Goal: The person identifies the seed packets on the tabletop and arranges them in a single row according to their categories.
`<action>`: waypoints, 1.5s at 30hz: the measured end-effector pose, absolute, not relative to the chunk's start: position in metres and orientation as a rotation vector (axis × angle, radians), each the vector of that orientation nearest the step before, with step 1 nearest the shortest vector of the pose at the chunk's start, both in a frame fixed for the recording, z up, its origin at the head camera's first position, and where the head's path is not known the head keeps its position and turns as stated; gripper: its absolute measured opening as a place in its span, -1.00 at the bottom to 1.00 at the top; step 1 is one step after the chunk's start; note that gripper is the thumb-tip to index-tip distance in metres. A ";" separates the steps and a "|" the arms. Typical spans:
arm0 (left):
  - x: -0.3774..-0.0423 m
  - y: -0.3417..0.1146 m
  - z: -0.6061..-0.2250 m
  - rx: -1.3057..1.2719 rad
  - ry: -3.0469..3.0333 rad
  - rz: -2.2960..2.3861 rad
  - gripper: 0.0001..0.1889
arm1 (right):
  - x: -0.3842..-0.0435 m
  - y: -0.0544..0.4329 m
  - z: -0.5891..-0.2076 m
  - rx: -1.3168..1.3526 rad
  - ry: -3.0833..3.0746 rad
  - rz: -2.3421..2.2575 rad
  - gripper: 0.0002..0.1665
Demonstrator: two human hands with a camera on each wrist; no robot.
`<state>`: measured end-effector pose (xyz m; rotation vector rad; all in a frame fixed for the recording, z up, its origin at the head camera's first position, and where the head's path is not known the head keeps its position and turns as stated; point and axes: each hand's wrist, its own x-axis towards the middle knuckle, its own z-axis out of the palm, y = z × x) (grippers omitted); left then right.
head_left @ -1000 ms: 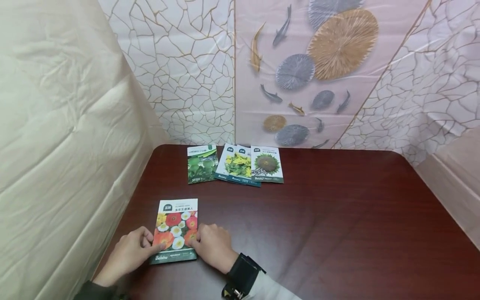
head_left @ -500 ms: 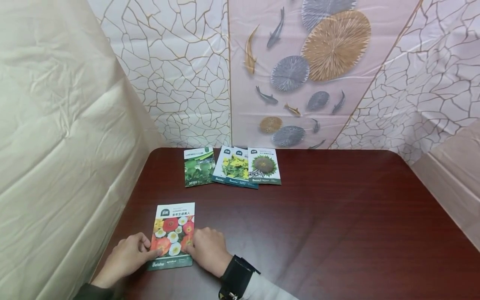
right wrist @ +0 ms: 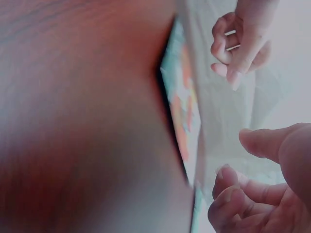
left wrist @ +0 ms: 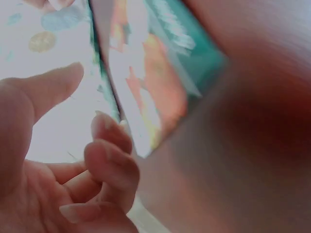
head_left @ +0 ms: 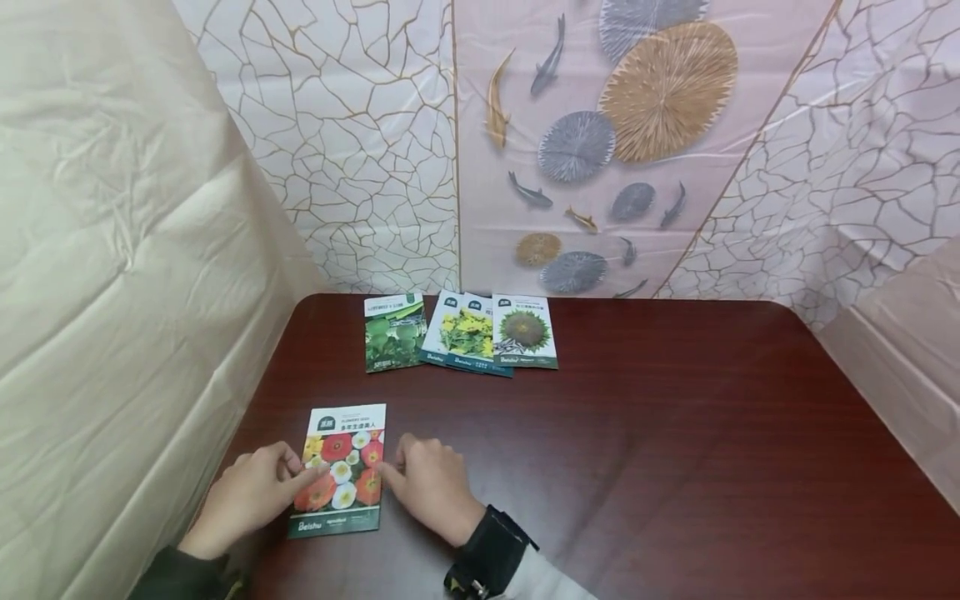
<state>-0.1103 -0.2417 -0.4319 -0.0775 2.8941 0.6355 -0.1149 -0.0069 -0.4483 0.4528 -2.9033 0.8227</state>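
Observation:
A seed packet (head_left: 345,472) printed with red, orange and white flowers lies flat near the table's front left. My left hand (head_left: 251,493) is over its left side, thumb above the printed face. At the right edge is my right hand (head_left: 437,483), its thumb tip close to the packet. In the left wrist view, thumb and bent fingers stand apart with nothing between them, beside the blurred packet (left wrist: 163,80). The right wrist view likewise has the right thumb (right wrist: 267,141) parted from the curved fingers, clear of the packet (right wrist: 182,109).
Along the back edge of the dark red table (head_left: 637,450) lie a green seed packet (head_left: 394,333), overlapping yellow-flower packets (head_left: 467,333) and a sunflower packet (head_left: 525,332). Cream cloth (head_left: 135,333) hangs at the left, and a patterned backdrop (head_left: 375,150) stands behind.
Both hands have lifted off the flower packet's edges, and the right hand has drawn slightly away to the right. The packet lies in about the same place; the head view has shifted slightly.

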 end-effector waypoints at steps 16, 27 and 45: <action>-0.121 -0.135 -0.405 0.405 3.005 0.982 -0.68 | -0.095 0.118 -0.427 -0.088 -2.675 1.222 -0.77; -0.131 -0.097 -0.410 0.468 2.920 1.185 -0.72 | -0.091 0.166 -0.432 -0.290 -2.627 1.228 -0.72; -0.217 -0.044 -0.435 0.374 2.801 1.157 -0.72 | -0.168 0.174 -0.437 -0.288 -2.746 1.136 -0.64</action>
